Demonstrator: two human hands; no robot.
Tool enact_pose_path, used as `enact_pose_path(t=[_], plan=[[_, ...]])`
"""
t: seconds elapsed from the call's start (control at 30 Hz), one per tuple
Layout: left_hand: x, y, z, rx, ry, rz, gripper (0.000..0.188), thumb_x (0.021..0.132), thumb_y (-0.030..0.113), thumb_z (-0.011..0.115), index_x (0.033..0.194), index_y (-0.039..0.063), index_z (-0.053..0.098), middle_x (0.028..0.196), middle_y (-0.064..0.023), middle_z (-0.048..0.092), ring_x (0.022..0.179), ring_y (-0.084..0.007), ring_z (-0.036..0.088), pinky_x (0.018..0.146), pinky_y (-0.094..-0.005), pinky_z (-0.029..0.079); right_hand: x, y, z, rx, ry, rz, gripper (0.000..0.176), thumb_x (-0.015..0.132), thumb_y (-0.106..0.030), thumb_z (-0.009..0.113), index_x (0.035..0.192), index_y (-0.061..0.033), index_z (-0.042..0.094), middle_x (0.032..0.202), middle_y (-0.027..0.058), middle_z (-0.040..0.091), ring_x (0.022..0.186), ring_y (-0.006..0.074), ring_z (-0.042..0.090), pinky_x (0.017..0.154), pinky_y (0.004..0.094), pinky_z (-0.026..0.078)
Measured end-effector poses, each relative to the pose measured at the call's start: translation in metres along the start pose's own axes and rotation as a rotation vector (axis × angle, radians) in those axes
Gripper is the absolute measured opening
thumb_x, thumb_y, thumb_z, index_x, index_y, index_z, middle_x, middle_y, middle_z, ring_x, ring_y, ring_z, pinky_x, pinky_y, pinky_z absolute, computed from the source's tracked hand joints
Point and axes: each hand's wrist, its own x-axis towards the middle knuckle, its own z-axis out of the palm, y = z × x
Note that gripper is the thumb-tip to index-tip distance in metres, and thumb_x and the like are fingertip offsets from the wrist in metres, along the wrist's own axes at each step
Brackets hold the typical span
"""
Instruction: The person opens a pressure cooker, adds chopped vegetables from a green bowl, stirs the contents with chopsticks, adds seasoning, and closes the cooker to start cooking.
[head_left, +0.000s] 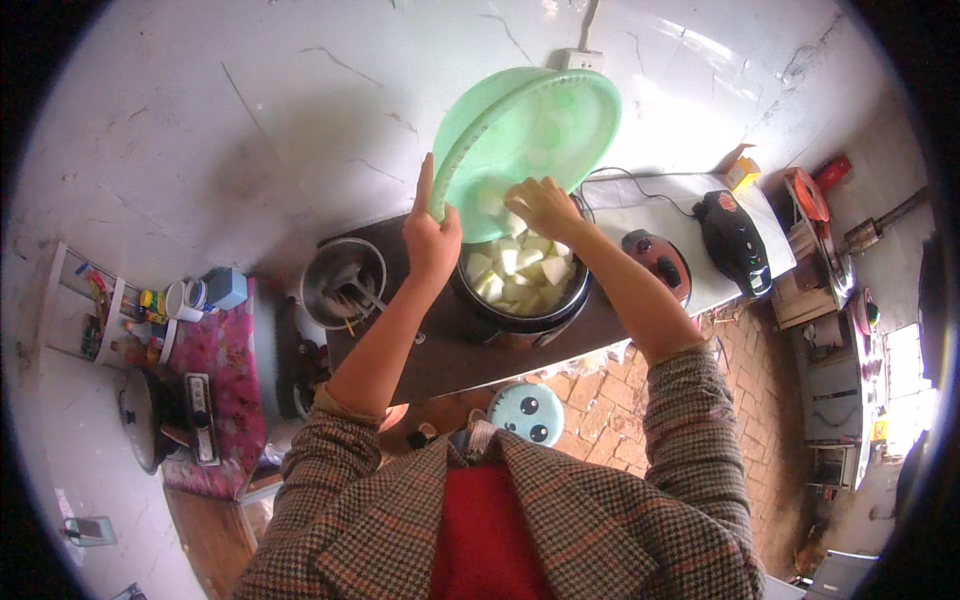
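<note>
My left hand (433, 244) grips the rim of a light green plastic basin (461, 112), thumb and fingers on its left edge. The basin is tilted steeply, with its low edge over a dark round pot (517, 324). Pale, cut vegetable chunks (517, 271) fill much of the pot. My right hand (546, 211) reaches into the low side of the basin, fingers bent against a few pale pieces there. Whether the fingers close on a piece is hard to make out. The far side of the pot is hidden by the basin.
Left of the pot stands a metal bowl (307, 289) with utensils inside. To the right are a reddish-brown appliance (671, 262) and a black appliance (733, 244) with a cord. A wall socket (583, 60) sits behind the basin. Below the counter is a light blue stool (517, 409).
</note>
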Motion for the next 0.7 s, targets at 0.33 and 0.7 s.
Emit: enact_pose_path(t=[0.33,0.7], plan=[[-0.001,0.0,0.0,0.027,0.039,0.138,0.075,0.08,-0.005,0.052,0.149,0.016,0.031,0.137,-0.0209,0.051,0.113,-0.0394,0.058,0.088,-0.0423,0.051,-0.015,-0.005,-0.011,-0.09,0.071,-0.109,0.025,0.094,-0.031,0.051,0.108,-0.0172,0.066,0.103,0.0116,0.06,0.098,0.0328,0.056,0.088,0.0461,0.046],[0.005,-0.013,-0.01,-0.077,0.109,-0.03,0.067,0.08,-0.001,0.052,0.144,0.009,0.036,0.126,-0.0223,0.059,0.109,-0.0369,0.061,0.088,-0.0396,0.051,-0.039,0.001,-0.026,-0.081,0.144,-0.271,0.016,0.087,-0.018,0.055,0.085,-0.0086,0.067,0.087,0.0131,0.063,0.088,0.0323,0.059,0.08,0.0434,0.046]])
